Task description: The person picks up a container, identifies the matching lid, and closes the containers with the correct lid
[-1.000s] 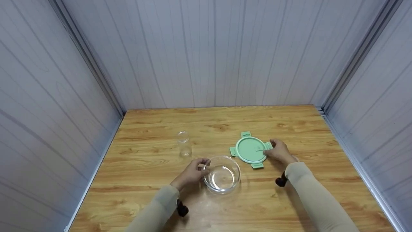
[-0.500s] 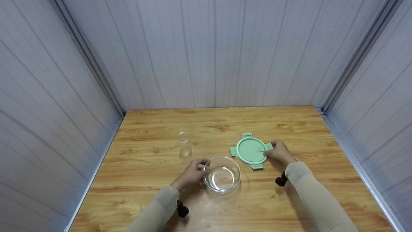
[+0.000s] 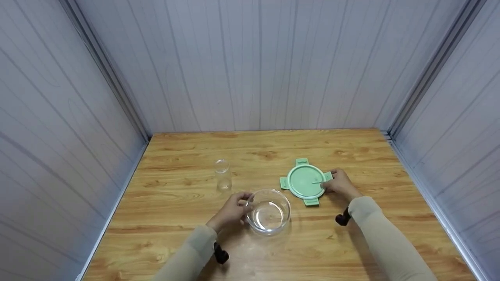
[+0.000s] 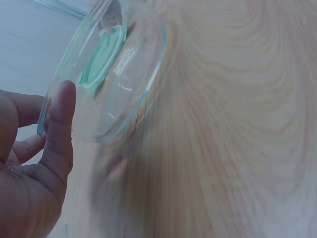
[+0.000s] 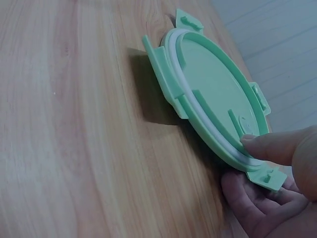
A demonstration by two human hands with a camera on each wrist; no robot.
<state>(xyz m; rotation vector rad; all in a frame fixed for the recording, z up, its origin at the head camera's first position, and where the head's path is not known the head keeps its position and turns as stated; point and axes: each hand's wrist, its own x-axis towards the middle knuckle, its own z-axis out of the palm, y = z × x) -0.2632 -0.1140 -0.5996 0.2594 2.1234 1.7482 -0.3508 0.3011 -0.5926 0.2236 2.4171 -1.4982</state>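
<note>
A round clear glass bowl (image 3: 268,218) stands on the table, and my left hand (image 3: 232,210) pinches its left rim. In the left wrist view the thumb (image 4: 60,124) lies inside the bowl's wall, with fingers behind the glass. To the right, my right hand (image 3: 340,185) holds a round green lid (image 3: 304,181) by its right edge. The right wrist view has the thumb on the inner face of the lid (image 5: 213,74) and fingers beneath it. Its underside, with a white seal ring, faces up, and four-sided flaps stick out around it. A shadow shows below the lid's left side.
A clear glass cylinder (image 3: 223,175) stands upright behind the left hand, left of the bowl. The wooden table (image 3: 187,148) meets pale panelled walls (image 3: 242,70) at the back and on both sides.
The lid has tilted slightly, its far flap rising a little in the head view, while the right hand keeps hold of it. The left hand and bowl stay practically in place.
</note>
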